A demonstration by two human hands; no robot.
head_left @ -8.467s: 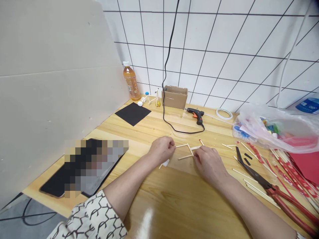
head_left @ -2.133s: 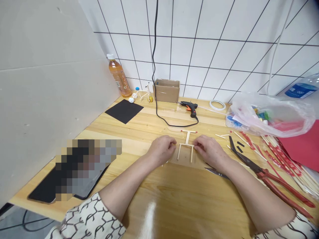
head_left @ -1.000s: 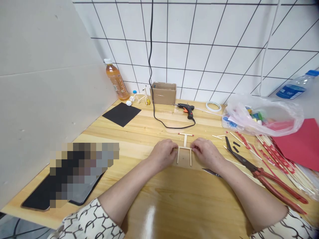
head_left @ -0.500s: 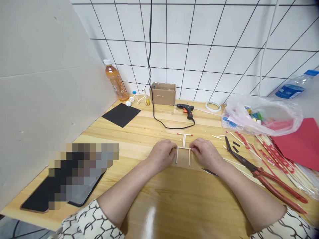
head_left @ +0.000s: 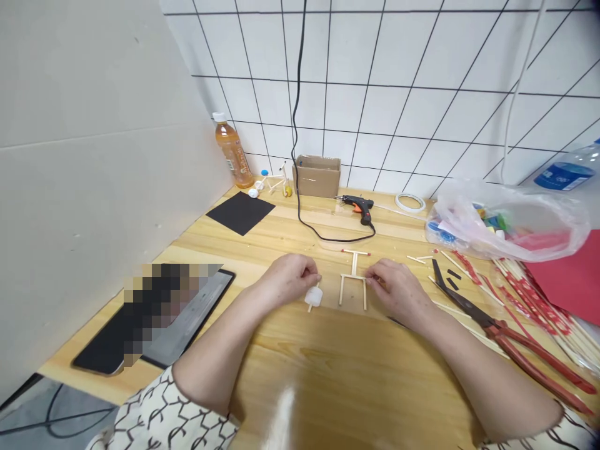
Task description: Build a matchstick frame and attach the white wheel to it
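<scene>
While left grip (head_left: 288, 281) pinches white-capped stick (head_left: 314, 297), right grip (head_left: 398, 292) loose beside matchstick frame (head_left: 353, 275).

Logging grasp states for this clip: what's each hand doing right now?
Left hand: closed, holding a wooden stick with a white plastic cap.
Right hand: on the stick frame; can't tell if gripping.

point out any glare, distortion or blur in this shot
In the head view, a white glare streak shines on the wooden table; a pixelated patch hides part of a dark device; the wide lens bends the tile wall's lines toward the edges; the stick frame by the left hand and right hand looks fairly sharp.
</scene>
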